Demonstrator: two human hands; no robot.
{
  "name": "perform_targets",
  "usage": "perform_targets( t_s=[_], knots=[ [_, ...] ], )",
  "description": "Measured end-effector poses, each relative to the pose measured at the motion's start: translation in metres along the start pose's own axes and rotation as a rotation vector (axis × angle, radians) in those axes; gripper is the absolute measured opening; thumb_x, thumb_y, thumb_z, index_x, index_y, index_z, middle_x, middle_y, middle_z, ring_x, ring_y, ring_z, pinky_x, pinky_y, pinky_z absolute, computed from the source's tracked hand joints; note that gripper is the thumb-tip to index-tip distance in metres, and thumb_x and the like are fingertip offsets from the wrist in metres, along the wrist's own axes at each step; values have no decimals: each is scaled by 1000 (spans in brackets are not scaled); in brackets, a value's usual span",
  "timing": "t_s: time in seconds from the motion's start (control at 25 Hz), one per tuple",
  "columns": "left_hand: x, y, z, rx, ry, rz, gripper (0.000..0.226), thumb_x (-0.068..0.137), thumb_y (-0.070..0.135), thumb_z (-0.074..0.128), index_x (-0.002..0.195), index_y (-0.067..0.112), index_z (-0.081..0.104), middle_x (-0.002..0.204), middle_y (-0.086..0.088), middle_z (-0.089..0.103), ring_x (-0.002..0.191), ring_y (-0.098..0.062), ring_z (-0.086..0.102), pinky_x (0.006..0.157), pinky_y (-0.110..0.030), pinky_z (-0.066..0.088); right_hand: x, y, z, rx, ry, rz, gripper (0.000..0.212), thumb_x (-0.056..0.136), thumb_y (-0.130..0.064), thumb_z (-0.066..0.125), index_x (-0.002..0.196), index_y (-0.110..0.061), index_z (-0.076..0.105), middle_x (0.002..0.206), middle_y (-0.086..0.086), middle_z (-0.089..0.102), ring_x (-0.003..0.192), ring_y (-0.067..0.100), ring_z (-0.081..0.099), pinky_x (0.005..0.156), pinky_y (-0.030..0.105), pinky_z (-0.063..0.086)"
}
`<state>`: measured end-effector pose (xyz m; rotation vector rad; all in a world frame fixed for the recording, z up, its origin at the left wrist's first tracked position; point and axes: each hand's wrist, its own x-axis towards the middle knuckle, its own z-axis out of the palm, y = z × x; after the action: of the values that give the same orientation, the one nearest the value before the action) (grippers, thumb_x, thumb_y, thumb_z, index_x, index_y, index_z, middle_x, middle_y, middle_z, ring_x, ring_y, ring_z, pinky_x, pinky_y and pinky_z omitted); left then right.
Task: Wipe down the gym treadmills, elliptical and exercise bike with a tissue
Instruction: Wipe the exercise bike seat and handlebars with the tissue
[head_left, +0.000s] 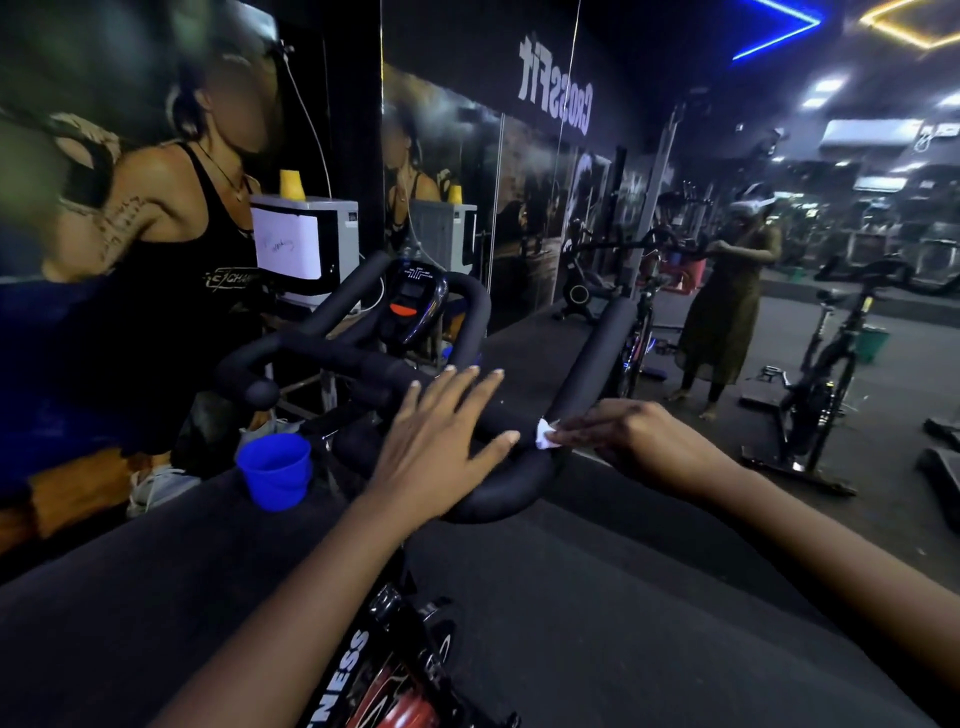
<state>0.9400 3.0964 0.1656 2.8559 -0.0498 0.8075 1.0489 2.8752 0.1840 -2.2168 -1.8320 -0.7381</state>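
On the exercise bike's black handlebar (358, 358), left hand (441, 441) lies flat, fingers straight and spread. Right hand (618, 434) pinches a small white tissue (543, 434) against the near bend of the bar. Blue cup (275, 470) hangs just left

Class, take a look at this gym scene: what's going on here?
A person works at a black exercise bike. Their right-hand grip pinches a small white tissue against the bend of the black padded handlebar. The left-hand grip rests open on the same bar, fingers straight. A blue plastic cup sits low beside the handlebar, on the left.
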Motion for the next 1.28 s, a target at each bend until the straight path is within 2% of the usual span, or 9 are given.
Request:
perform_targets(
  t_s=[0.2, 0.36, 0.44, 0.56, 0.68, 0.88, 1.04, 1.2, 1.28],
  knots=[
    [24, 24, 18, 81, -340, 28, 70, 92, 66, 25, 152, 33, 6, 161, 6, 3, 147, -14, -6, 118, -46, -8, -15, 30, -3, -55, 393, 488, 51, 70, 18, 60, 109, -13, 70, 112, 6, 68, 100, 21, 66, 89, 16, 40],
    [24, 21, 20, 76, -371, 3, 70, 91, 67, 25, 151, 35, 11, 160, 7, 7, 147, -12, -6, 118, -45, -6, 9, 58, -3, -75, 524, 661, 47, 74, 17, 55, 112, -8, 68, 116, 12, 66, 104, 25, 63, 92, 27, 44],
    [25, 22, 19, 82, -367, -1, 73, 89, 71, 22, 151, 35, 12, 160, 8, 8, 147, -12, -5, 119, -44, -5, 16, 53, 9, -53, 515, 693, 46, 73, 16, 54, 111, -5, 68, 113, 15, 67, 100, 29, 65, 90, 26, 43],
    [23, 25, 17, 93, -389, -4, 84, 79, 79, 11, 151, 35, 13, 159, 8, 8, 147, -12, -5, 119, -41, -6, 6, 23, 43, -47, 554, 713, 55, 62, 20, 59, 110, -5, 69, 103, 14, 69, 86, 26, 67, 78, 12, 36],
    [24, 27, 16, 70, -375, -7, 68, 92, 66, 27, 151, 34, 13, 160, 8, 7, 147, -12, -6, 119, -40, -7, -7, -12, 68, 67, 632, 737, 58, 61, 15, 57, 113, -8, 68, 105, 10, 69, 94, 19, 64, 85, 15, 39],
    [23, 27, 16, 64, -388, -13, 67, 93, 63, 28, 151, 34, 11, 160, 8, 6, 147, -12, -7, 119, -39, -7, -16, -68, 79, 226, 683, 707, 49, 66, 6, 56, 111, -11, 69, 109, 2, 68, 103, 4, 58, 91, 14, 44],
    [23, 27, 17, 77, -385, 1, 66, 93, 64, 27, 151, 34, 12, 160, 7, 7, 147, -13, -6, 118, -39, -7, -6, -14, 41, 353, 844, 818, 37, 72, 16, 57, 101, -2, 71, 104, 8, 69, 98, -2, 58, 88, 4, 41],
    [23, 25, 17, 79, -387, 3, 67, 93, 65, 25, 151, 34, 11, 160, 8, 6, 146, -12, -7, 118, -38, -8, 23, 63, 24, 237, 859, 935, 40, 74, 17, 53, 106, 0, 69, 107, 15, 68, 98, 22, 66, 91, 20, 46],
    [24, 25, 18, 85, -397, 1, 71, 91, 69, 22, 151, 34, 11, 160, 8, 6, 146, -12, -7, 118, -38, -8, 29, 67, 34, 201, 817, 904, 45, 70, 20, 51, 105, -1, 70, 107, 16, 68, 98, 26, 65, 92, 19, 43]
  ],
)
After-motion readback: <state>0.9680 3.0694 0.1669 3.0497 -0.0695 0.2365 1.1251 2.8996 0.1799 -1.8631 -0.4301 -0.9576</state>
